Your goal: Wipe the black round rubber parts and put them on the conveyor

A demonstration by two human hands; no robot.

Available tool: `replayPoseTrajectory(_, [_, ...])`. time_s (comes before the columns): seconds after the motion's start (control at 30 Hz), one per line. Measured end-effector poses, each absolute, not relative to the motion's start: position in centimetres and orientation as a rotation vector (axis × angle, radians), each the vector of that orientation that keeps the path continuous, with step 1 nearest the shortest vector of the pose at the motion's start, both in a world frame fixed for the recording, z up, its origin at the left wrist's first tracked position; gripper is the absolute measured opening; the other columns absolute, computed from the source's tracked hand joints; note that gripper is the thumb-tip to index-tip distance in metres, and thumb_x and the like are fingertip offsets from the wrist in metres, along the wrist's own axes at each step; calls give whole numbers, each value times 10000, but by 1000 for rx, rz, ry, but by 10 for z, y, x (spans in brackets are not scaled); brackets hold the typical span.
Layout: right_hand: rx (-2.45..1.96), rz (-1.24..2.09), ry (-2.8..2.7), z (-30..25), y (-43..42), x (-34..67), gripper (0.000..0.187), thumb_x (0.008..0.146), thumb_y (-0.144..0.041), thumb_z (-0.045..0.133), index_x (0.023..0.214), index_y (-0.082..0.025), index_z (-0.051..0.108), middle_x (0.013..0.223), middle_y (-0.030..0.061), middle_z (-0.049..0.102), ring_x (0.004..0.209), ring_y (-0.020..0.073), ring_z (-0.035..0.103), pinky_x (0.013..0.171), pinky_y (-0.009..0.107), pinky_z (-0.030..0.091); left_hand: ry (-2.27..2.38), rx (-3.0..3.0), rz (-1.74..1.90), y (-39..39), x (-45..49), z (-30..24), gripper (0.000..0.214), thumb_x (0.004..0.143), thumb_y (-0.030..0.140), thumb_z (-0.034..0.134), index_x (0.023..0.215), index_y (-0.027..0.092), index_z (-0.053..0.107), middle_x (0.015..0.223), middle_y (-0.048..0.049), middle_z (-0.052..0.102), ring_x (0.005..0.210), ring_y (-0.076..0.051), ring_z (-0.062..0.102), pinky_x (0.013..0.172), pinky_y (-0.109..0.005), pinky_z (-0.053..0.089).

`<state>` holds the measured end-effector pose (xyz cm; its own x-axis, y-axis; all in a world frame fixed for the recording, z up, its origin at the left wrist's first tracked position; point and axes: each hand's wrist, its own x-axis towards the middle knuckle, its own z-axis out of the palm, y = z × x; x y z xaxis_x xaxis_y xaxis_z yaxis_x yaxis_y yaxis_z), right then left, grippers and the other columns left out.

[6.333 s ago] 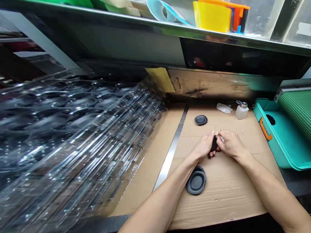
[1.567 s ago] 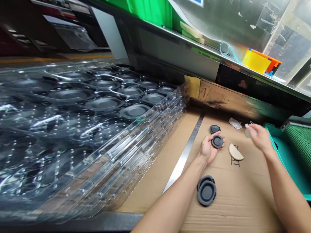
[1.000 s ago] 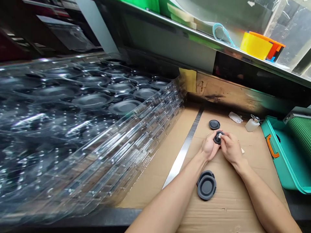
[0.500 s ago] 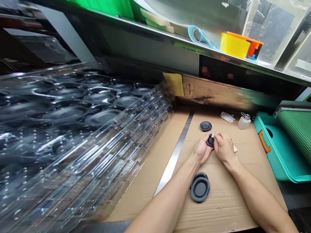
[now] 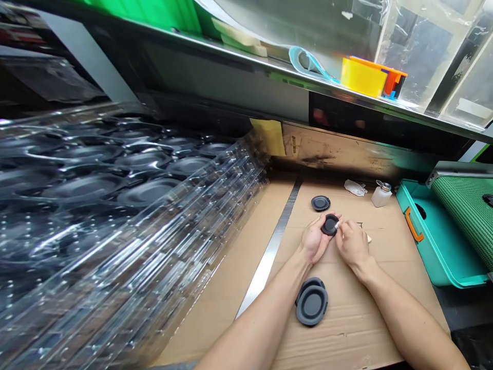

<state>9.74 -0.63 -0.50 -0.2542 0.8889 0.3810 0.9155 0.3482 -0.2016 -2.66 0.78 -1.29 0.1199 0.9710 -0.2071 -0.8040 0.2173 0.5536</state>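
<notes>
My left hand (image 5: pixel 314 240) cups a small round black rubber part (image 5: pixel 330 225) over the cardboard mat. My right hand (image 5: pixel 351 244) is closed in a pinch on a small white wipe (image 5: pixel 337 224) that touches the part's right edge. A second small black disc (image 5: pixel 320 203) lies on the cardboard just beyond my hands. A larger dark grey round part (image 5: pixel 311 304) lies near my left forearm.
A tall stack of clear plastic trays (image 5: pixel 115 216) holding dark discs fills the left. A small white bottle (image 5: pixel 381 194) and a crumpled wipe (image 5: pixel 355 187) sit at the back. A teal bin (image 5: pixel 435 236) and green conveyor (image 5: pixel 468 205) stand at the right. Overhead runs a metal shelf (image 5: pixel 292 77).
My right hand came back from near the bottle to the black part and now rubs it with the white wipe. The left hand has kept hold of the part.
</notes>
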Motion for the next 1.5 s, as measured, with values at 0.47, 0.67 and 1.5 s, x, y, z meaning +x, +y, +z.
replayPoseTrajectory(0.47, [-1491,63,-2176,-4,3,94,176,961,-175,476,980,-215,646,1001,69,688,918,195,637,794,274,462,622,366,1367,9,-24,-16,214,971,252,540,994,120,706,1058,-143,745,1041,-243,698,964,-408,552])
replayPoseTrajectory(0.67, [-1514,47,-2200,-2,0,94,193,965,-171,470,1023,-211,650,1035,77,693,937,202,643,806,286,465,643,388,1364,6,-24,-15,229,974,250,527,998,119,713,1055,-149,750,1031,-246,704,955,-405,554])
replayPoseTrajectory(1.5, [-1328,51,-2287,5,2,89,180,988,-172,469,995,-208,645,1036,61,694,937,184,622,800,267,447,593,353,1342,6,-22,-16,252,992,209,508,893,108,716,957,-124,759,1003,-212,710,1016,-358,528])
